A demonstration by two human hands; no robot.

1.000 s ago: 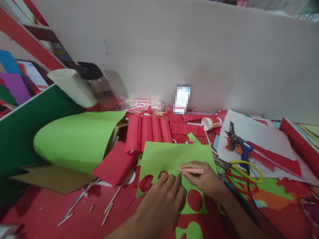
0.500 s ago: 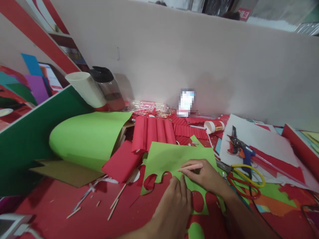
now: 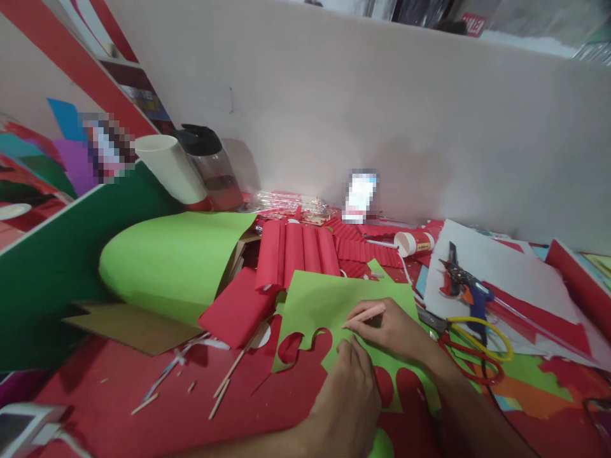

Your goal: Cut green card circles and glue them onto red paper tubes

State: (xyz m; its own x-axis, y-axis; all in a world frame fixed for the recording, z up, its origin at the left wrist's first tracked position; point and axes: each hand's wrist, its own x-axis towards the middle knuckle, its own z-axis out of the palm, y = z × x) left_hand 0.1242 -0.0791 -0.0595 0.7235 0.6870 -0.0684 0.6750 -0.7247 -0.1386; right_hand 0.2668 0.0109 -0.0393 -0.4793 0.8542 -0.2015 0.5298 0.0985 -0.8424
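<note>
A sheet of green paper (image 3: 353,292) with round cut-outs along its near edge lies on the red tabletop. In my right hand (image 3: 391,327) is a pink pencil (image 3: 371,313), its point at the sheet. My left hand (image 3: 351,388) rests on the near part of the same sheet, just below the pencil tip, with its fingers curled and pressed together. Whatever may be under those fingers is hidden. Below my left hand, a rounded green piece (image 3: 382,443) partly shows.
To the right lie scissors (image 3: 472,343) with yellow and red handles and a blue glue gun (image 3: 470,286). Red paper rolls (image 3: 300,254), a curled green sheet (image 3: 172,261) and cardboard (image 3: 138,327) sit left. Behind stand a phone (image 3: 360,196), cup (image 3: 169,168) and bottle (image 3: 210,165).
My left hand has shifted slightly right over the green sheet, and its fingers are more curled. The pencil has stayed near the same place on the sheet. The view has turned slightly.
</note>
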